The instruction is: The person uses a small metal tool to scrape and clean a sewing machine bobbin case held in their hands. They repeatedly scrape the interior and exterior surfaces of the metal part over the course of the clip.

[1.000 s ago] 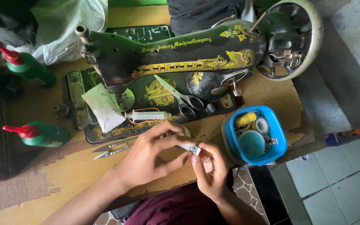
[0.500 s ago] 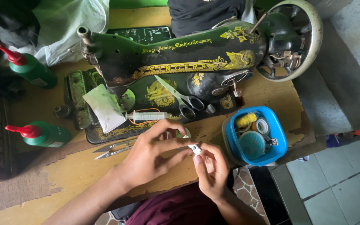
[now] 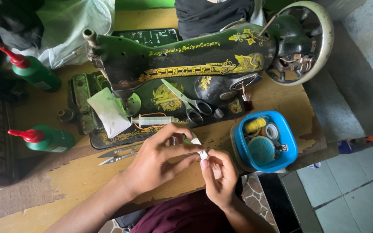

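Soft, even daylight, brightest toward 3 o'clock; the frame darkens at 9 to 11 o'clock. Shadows are faint, focus sharp, with slight wide-angle bending at edges.

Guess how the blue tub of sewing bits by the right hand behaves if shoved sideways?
The blue tub is wide and low, so it would probably slide rather than tip. It has no lid, so the yellow thread spool and other loose items inside may rattle or shift. It likely feels light.

The small white piece (image 3: 202,153) pinched between the left hand (image 3: 158,162) and right hand (image 3: 219,177) is mostly covered by fingertips and too small to identify. At 12 o'clock, dark cloth (image 3: 212,15) is cropped by the frame's edge.
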